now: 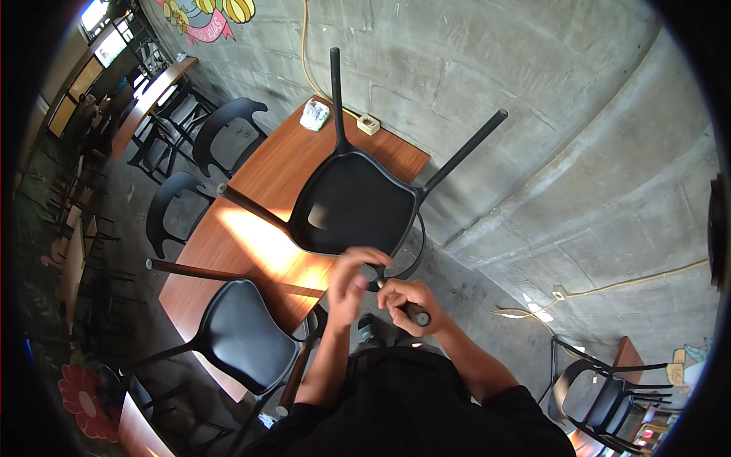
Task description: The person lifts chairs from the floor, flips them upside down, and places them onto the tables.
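A black chair (356,204) lies upside down on the wooden table (263,164), its legs pointing up and outward. My right hand (412,303) is wrapped round the chair's near leg, close to its end (419,315). Just left of that leg, my left hand (352,283) is raised with fingers apart and slightly bent, overlapping the front edge of the seat in this view. A second overturned black chair (245,335) rests on the table's near end, beside my left forearm.
A grey block wall (533,114) runs along the right. On the table's far end are a white packet (314,115) and a socket box (368,124) with a yellow cable. Black chairs (177,206) stand along the left side; more chairs (609,396) are at lower right.
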The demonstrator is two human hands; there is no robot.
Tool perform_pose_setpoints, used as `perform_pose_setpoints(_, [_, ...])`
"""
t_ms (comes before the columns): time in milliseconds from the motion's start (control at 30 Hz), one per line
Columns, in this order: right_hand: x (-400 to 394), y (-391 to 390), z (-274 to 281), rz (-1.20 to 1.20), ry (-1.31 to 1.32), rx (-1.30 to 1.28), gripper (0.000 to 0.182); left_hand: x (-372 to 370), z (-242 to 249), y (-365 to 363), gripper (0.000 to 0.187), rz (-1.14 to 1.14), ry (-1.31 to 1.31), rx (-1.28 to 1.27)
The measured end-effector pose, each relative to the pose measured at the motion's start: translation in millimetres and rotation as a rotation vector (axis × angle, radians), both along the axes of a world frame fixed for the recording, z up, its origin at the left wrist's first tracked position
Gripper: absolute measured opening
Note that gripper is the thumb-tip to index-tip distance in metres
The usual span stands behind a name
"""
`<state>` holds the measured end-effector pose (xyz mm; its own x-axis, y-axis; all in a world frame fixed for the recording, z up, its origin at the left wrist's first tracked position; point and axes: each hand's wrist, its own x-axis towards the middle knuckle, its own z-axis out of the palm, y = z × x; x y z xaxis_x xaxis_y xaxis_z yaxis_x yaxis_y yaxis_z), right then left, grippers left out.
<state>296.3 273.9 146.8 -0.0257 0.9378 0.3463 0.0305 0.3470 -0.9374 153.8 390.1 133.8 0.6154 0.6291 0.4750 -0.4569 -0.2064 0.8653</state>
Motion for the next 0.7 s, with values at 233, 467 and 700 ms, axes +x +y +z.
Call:
perform_pose_setpoints(233, [-26, 21, 16, -0.106, -0.036, 0.171, 0.023, 2, -4, -42, 0.038, -0.076, 0.049, -0.157])
perform_pose_setpoints(467, [-19, 32, 18, 0.034, -0.037, -0.013, 0.016, 5, -19, -41, 0.037, 0.02, -0.02, -0.226])
perform_pose_setpoints(700, [-21, 45, 9, 0.029, 0.064, -0.101, 0.011, 11, -19, -39, 0.029, 0.277, -0.061, -0.277])
